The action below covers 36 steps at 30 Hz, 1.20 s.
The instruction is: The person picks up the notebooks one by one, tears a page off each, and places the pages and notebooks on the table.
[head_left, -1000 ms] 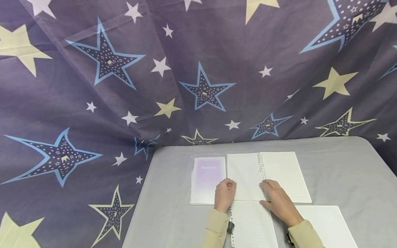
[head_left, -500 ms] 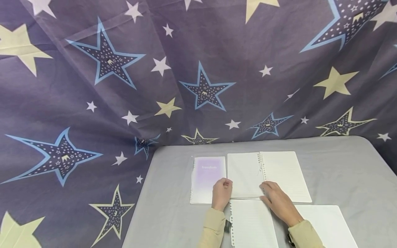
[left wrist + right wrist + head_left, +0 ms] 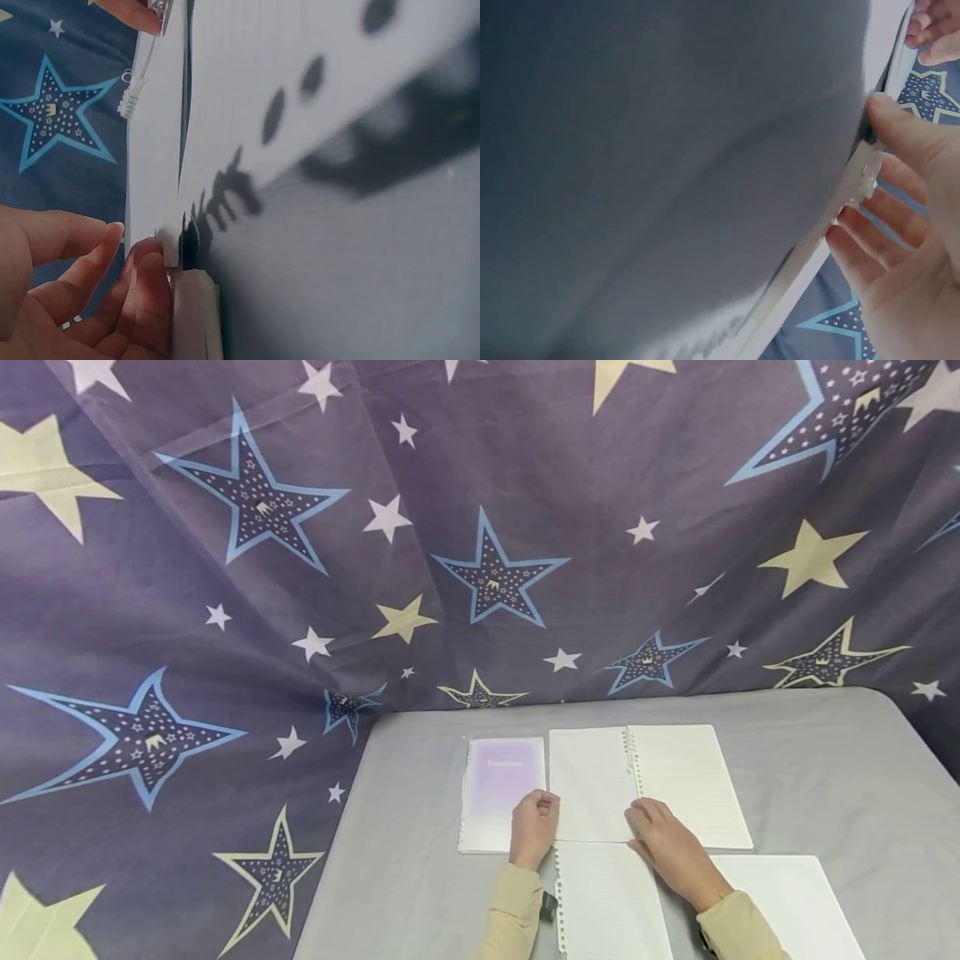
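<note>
A spiral notebook [image 3: 592, 785] lies open with white pages up, its ring binding [image 3: 632, 768] running down the middle. My left hand [image 3: 535, 828] is at the lower left edge of its left page, fingers bent. In the left wrist view the thumb and forefinger tips meet above the page, while other fingertips [image 3: 154, 262] touch its edge. My right hand [image 3: 671, 847] rests at the lower end of the binding, thumb and fingers apart; in the right wrist view its fingertips [image 3: 844, 217] lie along the notebook's edge by the rings.
A purple-covered notebook [image 3: 504, 793] marked "freedom" lies to the left, partly under my left hand. Nearer me is a lined pad [image 3: 615, 897] with holes down its left side. A white notebook [image 3: 787, 902] lies at lower right, partly behind my right sleeve. Star-patterned cloth [image 3: 502, 485] hangs behind the table.
My left hand has moved slightly left from the page's corner. The left page's lower edge, a little raised half a second ago, now lies flat. My right hand stays by the binding.
</note>
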{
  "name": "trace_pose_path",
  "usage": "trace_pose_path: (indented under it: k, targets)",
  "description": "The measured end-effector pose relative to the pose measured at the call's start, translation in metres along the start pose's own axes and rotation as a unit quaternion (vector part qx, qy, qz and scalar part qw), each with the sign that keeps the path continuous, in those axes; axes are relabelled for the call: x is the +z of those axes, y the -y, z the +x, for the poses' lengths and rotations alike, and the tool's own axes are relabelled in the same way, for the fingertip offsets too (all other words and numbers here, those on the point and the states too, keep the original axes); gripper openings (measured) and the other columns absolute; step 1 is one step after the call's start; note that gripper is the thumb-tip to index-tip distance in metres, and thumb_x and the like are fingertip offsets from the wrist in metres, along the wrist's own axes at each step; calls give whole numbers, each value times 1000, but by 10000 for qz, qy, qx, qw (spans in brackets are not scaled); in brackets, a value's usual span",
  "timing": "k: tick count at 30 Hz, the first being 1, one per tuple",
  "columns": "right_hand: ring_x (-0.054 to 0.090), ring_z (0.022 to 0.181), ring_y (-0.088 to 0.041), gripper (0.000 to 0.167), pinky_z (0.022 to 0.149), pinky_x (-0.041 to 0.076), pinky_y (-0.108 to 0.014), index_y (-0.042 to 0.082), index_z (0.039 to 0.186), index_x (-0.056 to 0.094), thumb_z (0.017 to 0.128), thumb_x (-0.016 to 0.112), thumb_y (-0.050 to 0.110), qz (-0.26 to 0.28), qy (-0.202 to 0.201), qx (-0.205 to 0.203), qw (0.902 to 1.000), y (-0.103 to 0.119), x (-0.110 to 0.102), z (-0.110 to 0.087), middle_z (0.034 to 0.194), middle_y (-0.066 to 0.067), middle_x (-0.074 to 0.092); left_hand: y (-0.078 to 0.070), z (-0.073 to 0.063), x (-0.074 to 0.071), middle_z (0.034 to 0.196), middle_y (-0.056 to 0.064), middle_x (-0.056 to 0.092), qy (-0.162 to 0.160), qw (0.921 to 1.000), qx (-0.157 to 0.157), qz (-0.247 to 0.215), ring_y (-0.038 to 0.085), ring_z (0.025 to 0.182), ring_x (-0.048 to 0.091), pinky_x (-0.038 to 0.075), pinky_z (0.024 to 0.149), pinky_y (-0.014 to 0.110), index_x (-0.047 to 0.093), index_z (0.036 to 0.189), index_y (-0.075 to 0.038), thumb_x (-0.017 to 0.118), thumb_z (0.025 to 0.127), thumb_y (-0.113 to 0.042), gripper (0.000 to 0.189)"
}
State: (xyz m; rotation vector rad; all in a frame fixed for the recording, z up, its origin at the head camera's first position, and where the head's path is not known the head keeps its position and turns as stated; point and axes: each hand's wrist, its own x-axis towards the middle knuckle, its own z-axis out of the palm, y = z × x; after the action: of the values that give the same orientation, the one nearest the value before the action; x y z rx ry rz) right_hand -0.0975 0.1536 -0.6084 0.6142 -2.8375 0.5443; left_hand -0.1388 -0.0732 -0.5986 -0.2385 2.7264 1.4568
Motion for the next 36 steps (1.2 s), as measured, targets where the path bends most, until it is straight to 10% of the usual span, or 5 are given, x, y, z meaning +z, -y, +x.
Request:
trace_pose_path:
  k: [19,36]
  targets:
    - [55,127,-38,35,107,47,-53,4,130,60,98,60,18,606,277,288,9974,2,-9,-3,136,-20,56,-6,-4,-5,97,9,72,-274,9991,-6,-319,20,88,72,61,82,35,61,123,7,63,94,-14,37]
    - [50,131,-38,49,110,42,-55,1,131,60,87,74,19,487,-20,531,9974,14,-6,-1,137,-19,57,-11,1,-11,113,13,72,70,9918,-285,-1244,24,100,71,58,91,45,63,128,-6,58,97,-21,34]
